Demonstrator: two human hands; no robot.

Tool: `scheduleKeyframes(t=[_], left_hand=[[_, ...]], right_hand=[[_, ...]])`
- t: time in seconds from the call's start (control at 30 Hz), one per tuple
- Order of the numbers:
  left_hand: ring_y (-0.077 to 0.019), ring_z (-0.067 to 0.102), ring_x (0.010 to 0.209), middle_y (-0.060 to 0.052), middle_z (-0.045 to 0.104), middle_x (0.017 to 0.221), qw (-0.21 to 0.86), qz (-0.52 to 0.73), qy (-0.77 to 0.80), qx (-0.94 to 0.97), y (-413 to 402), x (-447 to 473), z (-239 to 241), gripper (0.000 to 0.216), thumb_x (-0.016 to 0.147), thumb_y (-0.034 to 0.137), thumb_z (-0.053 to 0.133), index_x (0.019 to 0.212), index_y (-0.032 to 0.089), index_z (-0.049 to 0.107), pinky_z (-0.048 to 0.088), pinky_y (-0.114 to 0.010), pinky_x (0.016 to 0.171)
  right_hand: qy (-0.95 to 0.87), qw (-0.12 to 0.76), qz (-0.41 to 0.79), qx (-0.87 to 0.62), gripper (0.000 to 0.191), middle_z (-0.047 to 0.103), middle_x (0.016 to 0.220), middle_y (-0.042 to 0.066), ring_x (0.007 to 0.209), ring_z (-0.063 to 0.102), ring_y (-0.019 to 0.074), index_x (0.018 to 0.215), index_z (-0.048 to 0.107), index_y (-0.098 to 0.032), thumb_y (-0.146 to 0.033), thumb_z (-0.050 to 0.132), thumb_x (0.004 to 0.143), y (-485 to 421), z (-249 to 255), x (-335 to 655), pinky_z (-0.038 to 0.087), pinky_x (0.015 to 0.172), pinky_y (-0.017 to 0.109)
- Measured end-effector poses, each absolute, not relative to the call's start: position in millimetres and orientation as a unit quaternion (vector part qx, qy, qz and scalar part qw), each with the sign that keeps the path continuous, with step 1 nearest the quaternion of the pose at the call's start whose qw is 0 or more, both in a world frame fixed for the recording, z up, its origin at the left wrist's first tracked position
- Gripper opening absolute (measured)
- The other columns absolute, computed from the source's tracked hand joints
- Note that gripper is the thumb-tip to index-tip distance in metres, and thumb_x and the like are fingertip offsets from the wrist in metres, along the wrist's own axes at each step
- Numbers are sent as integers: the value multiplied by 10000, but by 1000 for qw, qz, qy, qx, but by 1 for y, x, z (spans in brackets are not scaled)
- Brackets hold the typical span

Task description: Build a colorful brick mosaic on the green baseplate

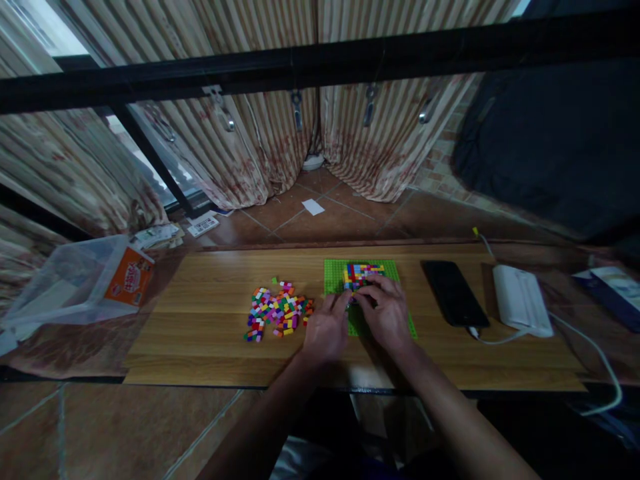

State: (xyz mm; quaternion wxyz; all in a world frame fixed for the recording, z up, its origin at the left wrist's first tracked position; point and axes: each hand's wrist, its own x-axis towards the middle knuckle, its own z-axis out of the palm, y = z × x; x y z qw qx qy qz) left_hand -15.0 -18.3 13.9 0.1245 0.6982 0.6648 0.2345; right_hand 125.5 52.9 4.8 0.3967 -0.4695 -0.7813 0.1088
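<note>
A green studded baseplate (334,272) lies on the wooden board, with a low build of multicoloured toy bricks (361,272) on it. My left hand (327,328) is at the near-left corner of the build, thumb and fingers drawn together. From the right, my right hand (386,310) reaches over the baseplate with its fingers closed, fingertips almost meeting those of the left. Whatever is between the fingertips is too small and covered to name. Both hands hide the near part of the build. Left of them spreads a pile of loose toy bricks (280,310) in many colours.
Right of the baseplate lie a black smartphone (454,293) with a cable and a white power bank (523,300). A clear plastic bin (75,280) with an orange label stands left of the wooden board (200,320). A dark metal bar (320,63) crosses beyond, before striped curtains (260,147).
</note>
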Motion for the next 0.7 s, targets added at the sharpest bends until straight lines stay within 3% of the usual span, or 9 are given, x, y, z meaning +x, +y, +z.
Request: scheduleKeyframes(t=[0.17, 0.33, 0.53, 0.7], left_hand=[[-218, 628, 1007, -105, 589, 1254, 100, 170, 669, 716, -17, -15, 14, 537, 906, 120, 420, 1430, 234, 416, 528, -315, 837], [-277, 599, 1038, -130, 606, 1218, 69, 129, 668, 730, -15, -13, 17, 535, 895, 94, 415, 1420, 191, 436, 522, -381, 850], [-260, 601, 1018, -136, 629, 1178, 48, 96, 658, 745, -15, -12, 22, 534, 895, 66, 410, 1418, 170, 430, 516, -378, 866], [-246, 606, 1025, -114, 641, 1143, 10, 94, 668, 738, -17, -12, 24, 558, 867, 46, 432, 1404, 196, 451, 524, -355, 871]], right_hand=[[-777, 395, 105, -479, 210, 657, 1078, 79, 1023, 565, 250, 793, 736, -235, -333, 584, 899, 50, 5, 122, 414, 922, 429], [-776, 384, 103, -490, 202, 661, 1054, 69, 1001, 561, 242, 782, 724, -236, -313, 580, 902, 46, 6, 121, 404, 899, 400], [-781, 377, 110, -485, 220, 670, 1013, 64, 985, 561, 232, 792, 721, -231, -290, 551, 919, 44, 8, 119, 406, 893, 396], [-762, 429, 140, -465, 228, 663, 1075, 95, 1005, 584, 238, 921, 725, -220, -301, 512, 932, 40, 10, 137, 464, 898, 403]])
